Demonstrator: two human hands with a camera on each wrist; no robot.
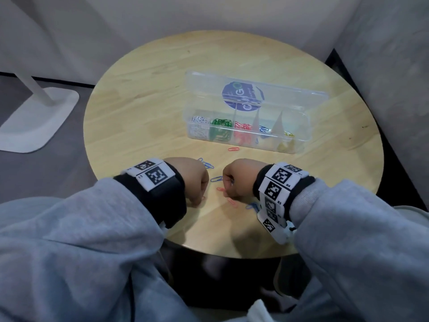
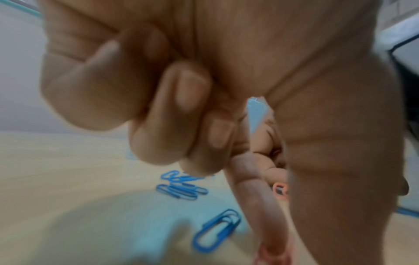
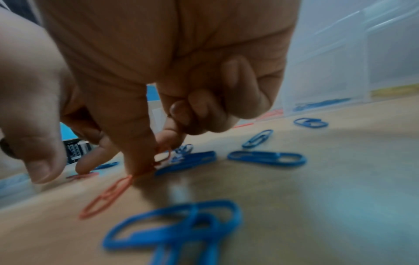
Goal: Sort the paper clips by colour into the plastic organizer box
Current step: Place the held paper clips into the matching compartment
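Sorting spot: my round wooden table point(image 1: 144, 94), with the box on the far right part.
Box: my clear plastic organizer box point(image 1: 246, 135) has its lid up and a blue round sticker point(image 1: 241, 96) on the lid.
Box parts: I count five in a row, from left to right white clips point(image 1: 199, 119), green clips point(image 1: 221, 123), red clips point(image 1: 242, 126), blue clips point(image 1: 263, 129) and yellow clips point(image 1: 289, 134).
Loose clips: blue and red ones lie between my hands and the box; one red clip point(image 1: 233, 149) lies just in front of the box, and one blue clip point(image 1: 216, 178) lies between my two hands.
Loose count: too blurry and hidden for me to count them all.
Left hand point(image 1: 191, 180): my fingers are curled in tight; I cannot tell if they hold a clip.
Right hand point(image 1: 239, 178): my fingertips are down on the table, pinching a red paper clip point(image 3: 164, 154).
Sleeves: grey, with black bands and square-pattern tags on both wrists.
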